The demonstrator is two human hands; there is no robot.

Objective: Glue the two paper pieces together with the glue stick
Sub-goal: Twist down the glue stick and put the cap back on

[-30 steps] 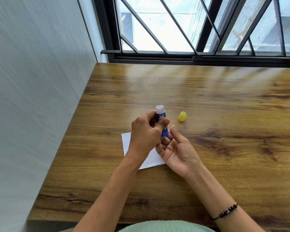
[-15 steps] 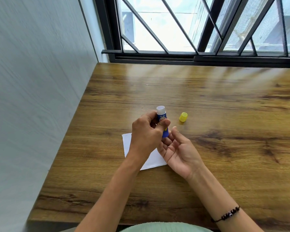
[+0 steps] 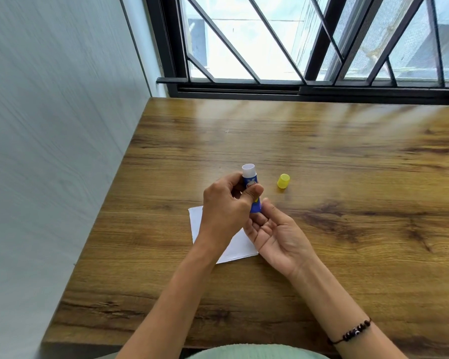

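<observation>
My left hand (image 3: 226, 208) is closed around a blue glue stick (image 3: 250, 183), held upright with its white uncapped top showing above my fingers. My right hand (image 3: 275, 234) lies palm up just right of it, fingertips touching the stick's lower end. The stick's yellow cap (image 3: 283, 181) stands on the table to the right, apart from both hands. White paper (image 3: 196, 218) lies flat on the table under my hands, mostly hidden by them. I cannot tell whether it is one piece or two.
The wooden table (image 3: 347, 177) reaches a barred window (image 3: 270, 47) at the far edge and a pale wall (image 3: 49, 125) on the left. A beaded bracelet (image 3: 353, 334) is on my right wrist.
Almost nothing differs. Both hands stay on the glue stick over the paper, and the cap has not moved.
</observation>
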